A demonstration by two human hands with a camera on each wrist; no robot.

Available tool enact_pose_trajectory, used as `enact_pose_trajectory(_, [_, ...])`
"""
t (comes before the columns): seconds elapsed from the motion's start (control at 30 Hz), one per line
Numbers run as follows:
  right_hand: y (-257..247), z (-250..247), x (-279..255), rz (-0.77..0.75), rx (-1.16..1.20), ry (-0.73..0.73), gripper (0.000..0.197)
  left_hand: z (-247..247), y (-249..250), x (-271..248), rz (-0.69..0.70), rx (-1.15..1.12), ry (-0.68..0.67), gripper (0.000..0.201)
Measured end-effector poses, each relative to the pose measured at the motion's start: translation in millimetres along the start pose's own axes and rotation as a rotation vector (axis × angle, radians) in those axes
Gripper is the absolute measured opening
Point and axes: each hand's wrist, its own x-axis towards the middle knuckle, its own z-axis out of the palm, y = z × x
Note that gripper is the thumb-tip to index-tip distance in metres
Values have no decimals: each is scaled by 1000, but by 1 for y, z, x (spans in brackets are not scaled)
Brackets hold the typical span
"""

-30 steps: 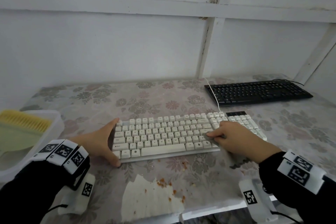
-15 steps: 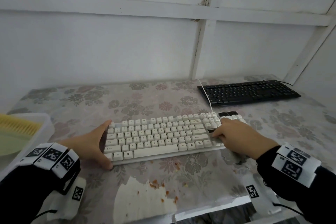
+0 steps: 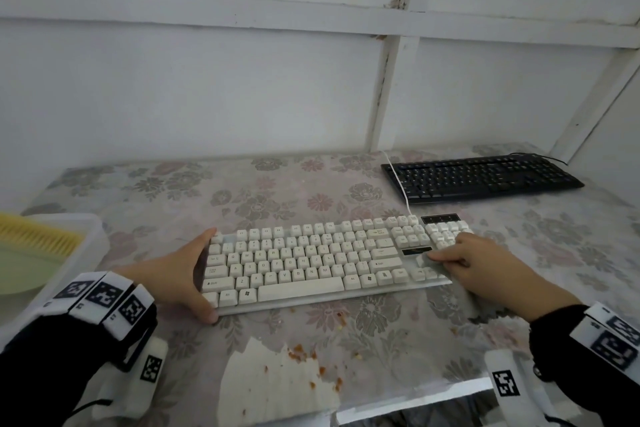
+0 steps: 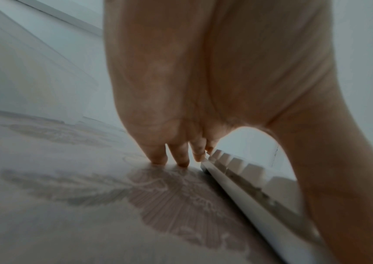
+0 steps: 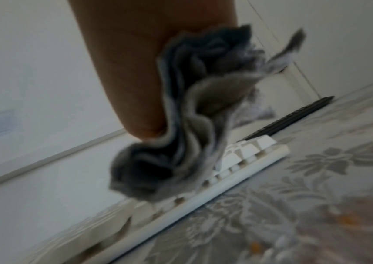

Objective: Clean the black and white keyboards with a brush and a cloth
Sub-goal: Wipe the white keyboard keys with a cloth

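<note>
The white keyboard (image 3: 311, 260) lies across the middle of the floral table. My left hand (image 3: 194, 274) braces its left end with straight fingers, thumb at the front corner; in the left wrist view the fingertips (image 4: 181, 155) touch the table beside the keyboard's (image 4: 248, 187) back corner. My right hand (image 3: 446, 258) presses on the arrow-key area at the right and grips a bunched grey cloth (image 5: 192, 134) against the keys (image 5: 244, 160). The black keyboard (image 3: 481, 177) rests at the back right. A brush with yellow bristles (image 3: 38, 236) sits in a tub at the left.
The white tub (image 3: 93, 239) stands at the left edge. A white cable (image 3: 398, 184) runs from the white keyboard past the black one to the wall. A torn patch with orange crumbs (image 3: 277, 381) lies near the table's front edge. A white wall closes the back.
My right hand has slid the cloth rightward along the white keyboard, from the main keys' right edge to the arrow-key area. The left hand stays at the left end.
</note>
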Motion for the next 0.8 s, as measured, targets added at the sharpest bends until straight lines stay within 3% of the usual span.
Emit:
enact_pose_trajectory(0.17, [1,-13,1,19,-62,-87,27,0,0,1,-8,-5,-7,168])
enact_pose_trajectory(0.33, [-11,-23,14,76,-90,18,30,0,-2,1,-6,-19,-5,173])
enact_pose_trajectory(0.63, [-1,-16,8,71,-17,-114,25,0,-1,0,-1,-35,-8,176])
enact_pose_trajectory(0.8, [11,-24,10,165,-77,10,32,0,0,-1,-5,-37,-12,175])
